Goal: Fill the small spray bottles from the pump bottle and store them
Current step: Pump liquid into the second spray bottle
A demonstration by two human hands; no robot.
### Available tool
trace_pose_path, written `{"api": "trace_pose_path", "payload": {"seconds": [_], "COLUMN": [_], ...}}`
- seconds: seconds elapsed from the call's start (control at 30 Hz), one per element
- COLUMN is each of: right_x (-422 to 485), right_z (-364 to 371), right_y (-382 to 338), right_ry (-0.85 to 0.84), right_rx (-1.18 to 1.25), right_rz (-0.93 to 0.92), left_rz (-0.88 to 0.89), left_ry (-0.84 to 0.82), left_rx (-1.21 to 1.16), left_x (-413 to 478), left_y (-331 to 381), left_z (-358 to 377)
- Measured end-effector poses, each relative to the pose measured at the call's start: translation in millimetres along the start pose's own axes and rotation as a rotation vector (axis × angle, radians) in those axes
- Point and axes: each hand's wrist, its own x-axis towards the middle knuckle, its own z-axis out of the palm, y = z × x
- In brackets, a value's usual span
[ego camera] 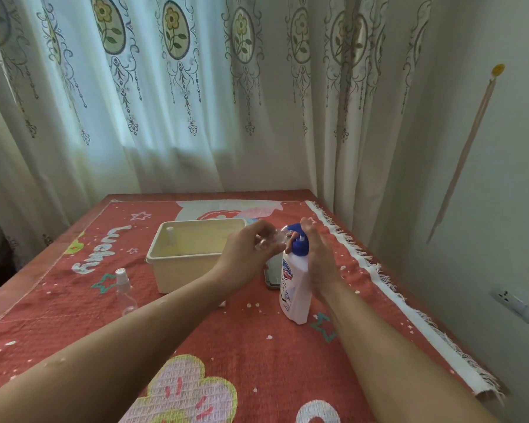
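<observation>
A white pump bottle (pixel 294 288) with a blue pump head stands upright on the red cloth, right of centre. My right hand (pixel 319 261) rests against its right side, with fingers up by the pump head. My left hand (pixel 251 251) holds a small clear spray bottle (pixel 277 238) tilted, its mouth close to the blue nozzle. A second small clear spray bottle (pixel 125 290) with a white cap stands on the cloth at the left. A third one (pixel 170 239) stands inside the cream plastic bin (pixel 177 276).
A dark flat object (pixel 272 274) lies between the bin and the pump bottle. The red patterned cloth (pixel 226 346) covers the table, with a white fringe along its right edge. Curtains hang behind, and a wall stands at the right.
</observation>
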Motion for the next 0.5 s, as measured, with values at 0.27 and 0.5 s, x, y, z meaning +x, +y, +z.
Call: {"api": "trace_pose_path", "payload": {"seconds": [0.27, 0.5], "right_x": [1.1, -0.3], "right_z": [-0.9, 0.8], "right_y": [1.3, 0.2], "right_ry": [-0.013, -0.021], "right_rx": [0.008, 0.013], "right_rz": [0.007, 0.007], "left_rz": [-0.041, -0.008], "left_ry": [0.007, 0.006], "left_rx": [-0.046, -0.059], "left_x": [-4.6, -3.7], "left_y": [-5.8, 6.0], "left_z": [4.8, 1.3]}}
